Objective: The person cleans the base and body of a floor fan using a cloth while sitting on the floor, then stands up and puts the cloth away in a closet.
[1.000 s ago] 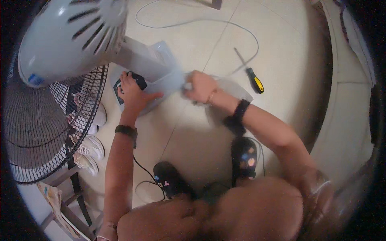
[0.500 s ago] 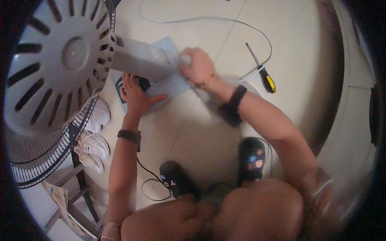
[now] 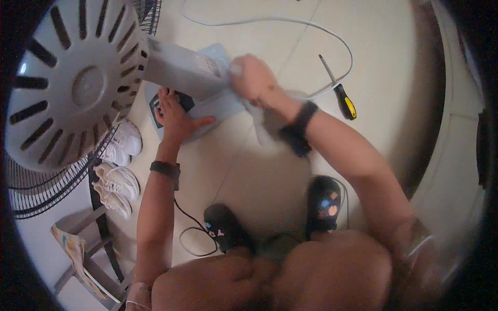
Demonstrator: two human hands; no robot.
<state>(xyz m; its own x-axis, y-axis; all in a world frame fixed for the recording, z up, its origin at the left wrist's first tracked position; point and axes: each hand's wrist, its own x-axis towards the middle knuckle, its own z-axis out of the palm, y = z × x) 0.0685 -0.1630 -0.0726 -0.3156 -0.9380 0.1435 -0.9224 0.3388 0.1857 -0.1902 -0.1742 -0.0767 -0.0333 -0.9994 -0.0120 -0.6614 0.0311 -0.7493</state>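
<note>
A grey fan stands at the upper left, its slotted round motor housing large in front and its square post running down to a pale flat base. My left hand lies flat on the base with fingers spread, over a dark panel. Beside the foot of the post, my right hand is closed, somewhat blurred, round a pale cloth whose loose end hangs below the fist. Most of the cloth is hidden in the fingers.
A yellow-and-black screwdriver lies on the tiled floor to the right, across a white cable. White shoes sit at the left near a grey rack. A black cord loops near my feet in dark clogs.
The cloth's loose end has swung in from the right and hangs closer under my right hand. The fan's housing appears slightly further up and left. My left hand stays on the base.
</note>
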